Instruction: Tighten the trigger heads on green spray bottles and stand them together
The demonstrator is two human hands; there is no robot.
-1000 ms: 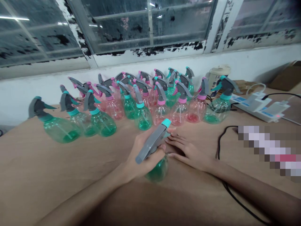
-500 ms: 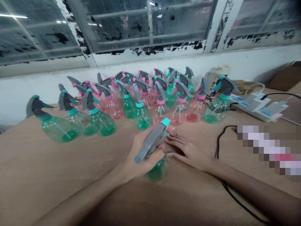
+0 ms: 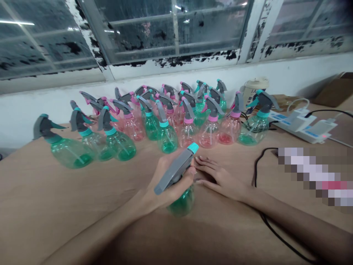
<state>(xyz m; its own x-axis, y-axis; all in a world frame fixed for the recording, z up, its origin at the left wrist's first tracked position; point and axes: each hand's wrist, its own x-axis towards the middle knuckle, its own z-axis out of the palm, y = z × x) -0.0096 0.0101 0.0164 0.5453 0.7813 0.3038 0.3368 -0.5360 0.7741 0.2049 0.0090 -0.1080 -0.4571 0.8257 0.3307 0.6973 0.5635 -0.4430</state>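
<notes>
In the head view my left hand [image 3: 165, 184] is wrapped round the neck and trigger of a green spray bottle [image 3: 182, 204]. Its grey spray head with a turquoise nozzle tip points away from me and to the right. The bottle's clear green body shows below my fingers, at the middle front of the table. My right hand [image 3: 220, 178] lies palm down on the table just right of the bottle, fingers stretched out and holding nothing. Its fingertips come close to the bottle; whether they touch it I cannot tell.
Several green spray bottles [image 3: 121, 145] and pink spray bottles [image 3: 209, 132] stand crowded along the wall. At the right are a white power strip [image 3: 309, 130] with plugs, a paper cup [image 3: 255, 90], a black cable [image 3: 256, 165] and a cardboard box [image 3: 335, 90].
My left hand and the green spray bottle have shifted slightly left and down. The left forefinger has drawn in toward the trigger. My right hand stays put.
</notes>
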